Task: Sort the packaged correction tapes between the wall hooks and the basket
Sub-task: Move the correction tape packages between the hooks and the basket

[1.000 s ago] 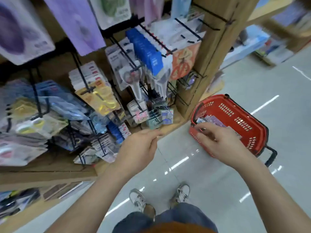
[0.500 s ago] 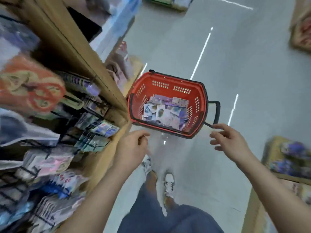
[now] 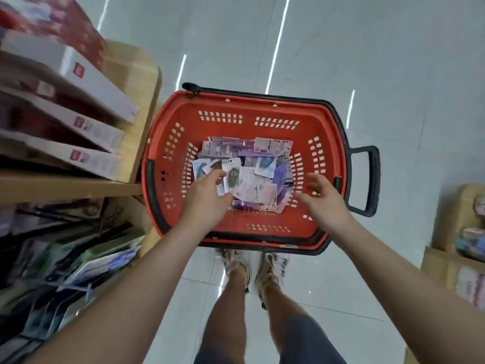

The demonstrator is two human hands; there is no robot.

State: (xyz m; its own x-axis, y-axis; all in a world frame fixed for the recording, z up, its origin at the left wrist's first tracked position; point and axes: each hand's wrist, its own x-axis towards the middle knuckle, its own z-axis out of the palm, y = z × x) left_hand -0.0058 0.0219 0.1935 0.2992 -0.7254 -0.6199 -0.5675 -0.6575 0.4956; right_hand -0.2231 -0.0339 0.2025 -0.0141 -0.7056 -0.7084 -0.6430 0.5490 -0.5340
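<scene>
Fingers (image 3: 218, 176) of the left hand (image 3: 207, 203) are stretched forward, close together and slightly bent, with the thumb held apart. Nothing is clamped between them, and whether the tips already touch a pack cannot be told. They are poised over the left edge of the loose heap of small carded correction-tape packs (image 3: 258, 185), just beside a white card with a dark oval blister (image 3: 232, 174). Fingers (image 3: 315, 179) of the right hand (image 3: 324, 203) are spread wide and empty above the heap's right side. The heap is lodged in the bottom of the red perforated plastic basket (image 3: 236, 132), which is stood on the pale grey tiled floor (image 3: 393, 74) against the end of a wooden shelf unit (image 3: 65, 183) stacked with flat white boxes (image 3: 86, 82). The wall hooks are not in view.

A pick from the heap is judged to be the step in hand. It would be done best if one card were singled out from the top layer and pinched by its edge between thumb and forefinger, not scooped, since the cards overlap and neighbours are likely to be dragged along. The hang-hole end should be kept free so that it can be threaded onto a hook. The heap could be steadied by the right hand while the card is lifted clear.
</scene>
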